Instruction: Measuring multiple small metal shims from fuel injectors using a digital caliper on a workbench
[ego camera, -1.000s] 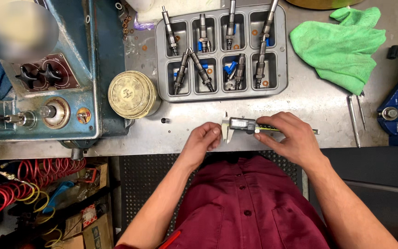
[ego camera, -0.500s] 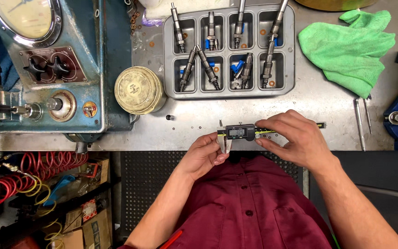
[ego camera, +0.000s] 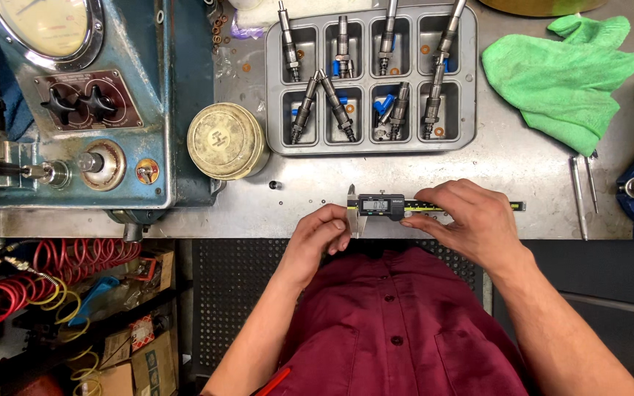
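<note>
Right hand (ego camera: 471, 220) grips a digital caliper (ego camera: 390, 206); left hand (ego camera: 321, 235) fingertips pinch at its jaws, possibly holding something tiny.

Both forearms come up from the bottom of the view, bare below short red sleeves, and angle inward so that the hands meet just in front of the chest. The left hand (ego camera: 322, 233) is loosely curled, knuckles up, with its fingertips pinched together at the jaw end of the caliper (ego camera: 405, 206). The right hand (ego camera: 471, 220) lies palm down over the caliper's beam, wrist bent slightly inward, fingers spread and gently arched; its thumb and forefinger reach left to the slider beside the display. The two hands sit close together without touching each other.
</note>
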